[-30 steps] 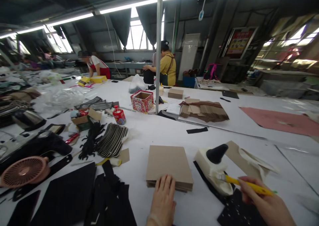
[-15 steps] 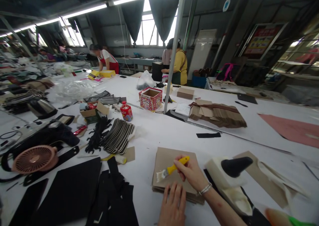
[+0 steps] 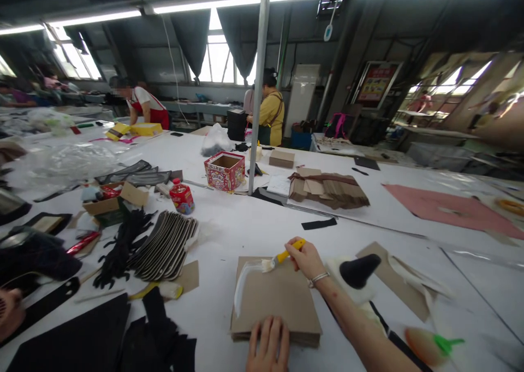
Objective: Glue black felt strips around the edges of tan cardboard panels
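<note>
My right hand [image 3: 305, 258] is closed on the yellow handle of a paintbrush [image 3: 282, 256]. The bristles touch the top sheet of a stack of grey-brown boards [image 3: 274, 301] near its upper edge. A curved white wet streak [image 3: 242, 284] runs from the bristles along the top and down the left side of the sheet. At the near edge of the stack my left hand [image 3: 269, 344] lies flat with its fingers spread, holding nothing.
Left are black gloves [image 3: 123, 246], curved strips [image 3: 166, 246] and black sheets [image 3: 73, 334]. A white container [image 3: 352, 279] with a black cone stands right. Beyond are a red box [image 3: 224, 171], a pole [image 3: 258, 88] and people at work.
The brush has moved up to the sheet's upper edge and left a white streak down the left side. The view has turned to the right.
</note>
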The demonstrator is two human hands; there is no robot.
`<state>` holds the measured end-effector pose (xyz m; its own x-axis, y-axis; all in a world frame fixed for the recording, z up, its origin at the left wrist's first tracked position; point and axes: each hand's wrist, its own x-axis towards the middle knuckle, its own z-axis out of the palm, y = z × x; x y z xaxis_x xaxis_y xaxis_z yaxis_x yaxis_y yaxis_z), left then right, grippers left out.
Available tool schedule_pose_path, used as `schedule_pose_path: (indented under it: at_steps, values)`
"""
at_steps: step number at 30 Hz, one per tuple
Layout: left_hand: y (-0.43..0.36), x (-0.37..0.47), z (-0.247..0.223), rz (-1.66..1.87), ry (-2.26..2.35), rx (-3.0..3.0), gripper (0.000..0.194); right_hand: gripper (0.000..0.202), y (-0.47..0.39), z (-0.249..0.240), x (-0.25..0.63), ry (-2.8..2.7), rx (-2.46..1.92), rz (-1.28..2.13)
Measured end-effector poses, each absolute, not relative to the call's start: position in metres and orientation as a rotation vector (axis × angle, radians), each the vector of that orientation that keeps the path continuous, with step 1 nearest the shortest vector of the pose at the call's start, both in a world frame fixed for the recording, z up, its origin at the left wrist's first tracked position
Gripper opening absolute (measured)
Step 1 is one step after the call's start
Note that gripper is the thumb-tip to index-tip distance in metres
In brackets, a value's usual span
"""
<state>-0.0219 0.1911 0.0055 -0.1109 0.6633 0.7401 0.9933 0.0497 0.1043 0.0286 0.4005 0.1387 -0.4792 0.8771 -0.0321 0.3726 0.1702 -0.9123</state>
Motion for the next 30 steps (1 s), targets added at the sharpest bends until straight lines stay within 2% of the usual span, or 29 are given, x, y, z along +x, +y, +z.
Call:
schedule_pose_path:
  at_steps: [6, 12, 17, 20, 23, 30]
  values:
    - [0.185, -0.023, 0.013, -0.793, -1.920, -1.740, 0.038, 0.029, 0.417, 0.162, 0.100, -2.082, -1.254, 1.004]
    - [0.189, -0.026, 0.035, -0.705, -2.145, -1.842, 0.038, 0.015, 0.353, 0.182, 0.114, -2.513, -0.769, 0.841]
    - [0.195, -0.030, 0.070, -0.457, -2.240, -2.000, 0.035, 0.011, 0.299, 0.182, 0.131, -2.867, -0.515, 0.620]
    - [0.200, -0.033, 0.089, -0.261, -2.299, -2.107, 0.034, 0.009, 0.287, 0.198, 0.154, -2.689, -0.652, 0.842]
    - [0.205, -0.037, 0.103, -0.148, -2.307, -2.190, 0.029, 0.017, 0.276, 0.213, 0.187, -2.338, -0.898, 1.004]
    - [0.211, -0.047, 0.120, -0.090, -2.188, -2.380, 0.016, 0.036, 0.236, 0.191, 0.271, -1.824, -1.394, 0.901]
